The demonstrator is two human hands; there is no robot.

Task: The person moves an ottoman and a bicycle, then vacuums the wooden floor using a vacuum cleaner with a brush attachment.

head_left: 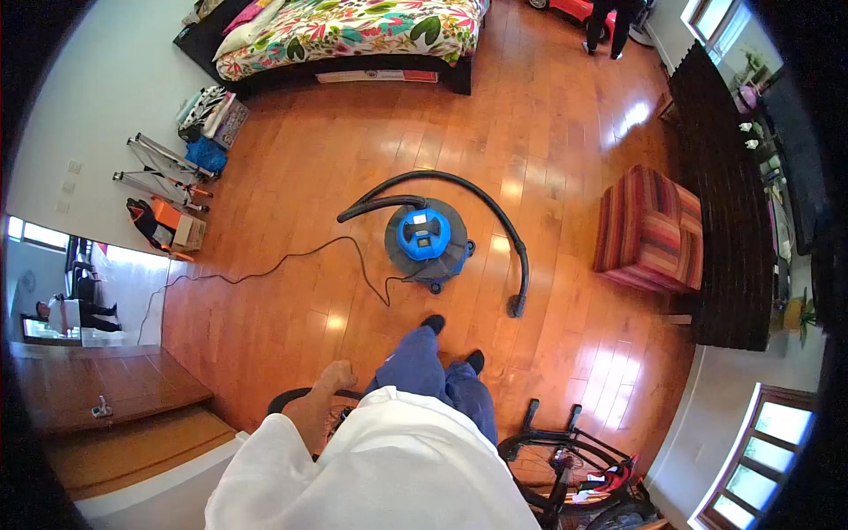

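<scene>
My left hand point(336, 376) hangs low beside my body, above a bicycle wheel; its fingers look curled, but whether they hold anything is too small to tell. My right hand is out of view. On the wood floor in front of my feet stands a blue and black vacuum cleaner point(422, 237). Its black hose point(468, 184) curves round to the right and ends in a brush head point(516, 306) lying on the floor. A thin dark cord point(291, 256) runs from the vacuum to the left.
A bed point(353, 35) stands ahead, with a person point(609, 22) at the far right. Right are a striped ottoman point(649, 231) and a dark cabinet point(720, 221). A folded ladder point(163, 172) and boxes line the left wall. A bicycle point(565, 468) lies lower right.
</scene>
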